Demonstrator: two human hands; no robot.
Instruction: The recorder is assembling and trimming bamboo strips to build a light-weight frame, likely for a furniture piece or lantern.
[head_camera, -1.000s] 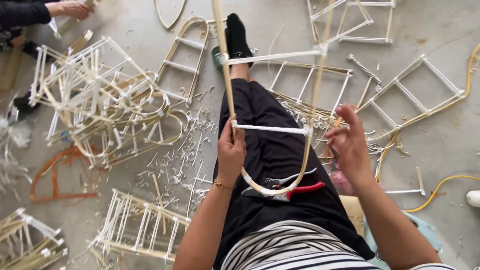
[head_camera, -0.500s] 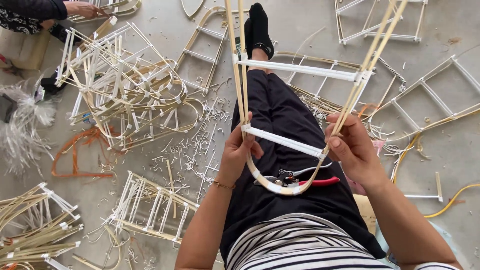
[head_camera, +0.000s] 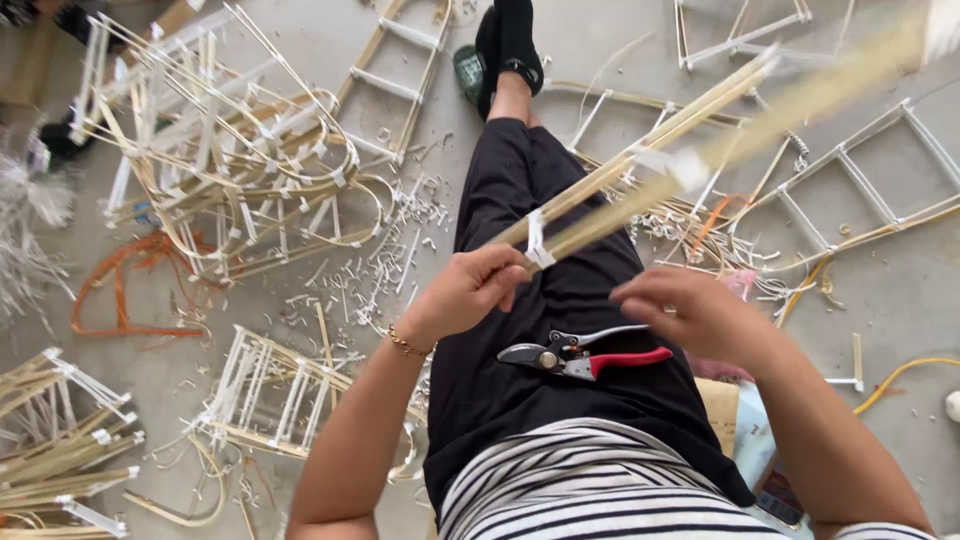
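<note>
Fingers of left hand (head_camera: 470, 290) closed around near end of bamboo frame (head_camera: 640, 190), just above the lap. Long axis slanting up and away to the right. Right hand (head_camera: 700, 315) loosely curled, empty, just beneath the strips, beside red-handled pruning shears (head_camera: 585, 358).

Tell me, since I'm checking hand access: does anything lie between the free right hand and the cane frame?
Nothing visible does: the right hand is just below the cane frame, whose end the left hand holds.
</note>
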